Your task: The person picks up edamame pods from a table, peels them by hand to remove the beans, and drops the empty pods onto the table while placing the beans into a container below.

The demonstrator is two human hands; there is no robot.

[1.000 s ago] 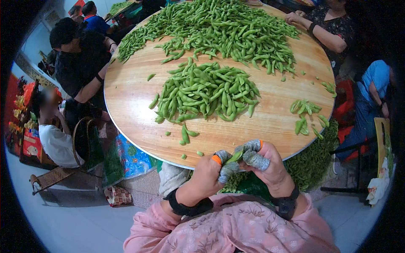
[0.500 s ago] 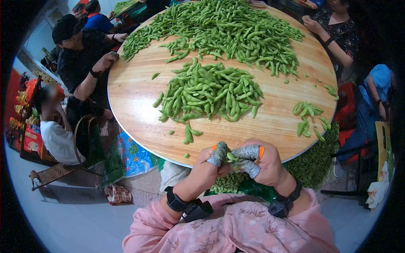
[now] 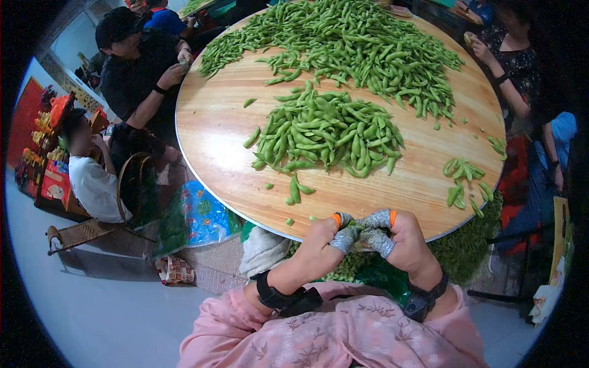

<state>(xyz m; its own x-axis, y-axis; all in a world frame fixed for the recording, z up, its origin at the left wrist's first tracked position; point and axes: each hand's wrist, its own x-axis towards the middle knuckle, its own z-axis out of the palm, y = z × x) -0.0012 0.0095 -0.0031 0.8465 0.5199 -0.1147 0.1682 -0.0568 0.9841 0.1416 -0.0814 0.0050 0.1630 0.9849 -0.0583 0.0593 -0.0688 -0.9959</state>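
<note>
Head view, findings as follows. We note the left hand (image 3: 313, 248) and right hand (image 3: 410, 245) raised together just past the near rim of the table (image 3: 215, 141). Both are clenched, and their sleeved fingertips (image 3: 343, 239) meet in a tight pinch. What they pinch is hidden behind the grey sleeves. We judge it to be a single pod, held over the table edge and above the lap.

Handling, judged from the loose pods of the near heap (image 3: 328, 132): light, slim and slightly curved. The skin should bend rather than snap, with firm lumps inside. It is not fragile, though a hard squeeze would likely bruise it or split the seam. We judge the surface to be smooth or faintly fuzzy, so the knit sleeves should help the grip. The best hold is at the two ends, one per hand, leaving the seam free.

Containers: a green bag (image 3: 383, 276) sits directly under the hands. It holds pale green pieces (image 3: 343, 267), but we cannot tell whether these are beans or pods. A blue patterned bag (image 3: 202, 218) stands below the rim to the left, its contents not visible. A dark green mound (image 3: 466, 245) lies under the rim to the right, and no container around it can be made out. The far heap (image 3: 362, 43) rests loose on the wood.
</note>
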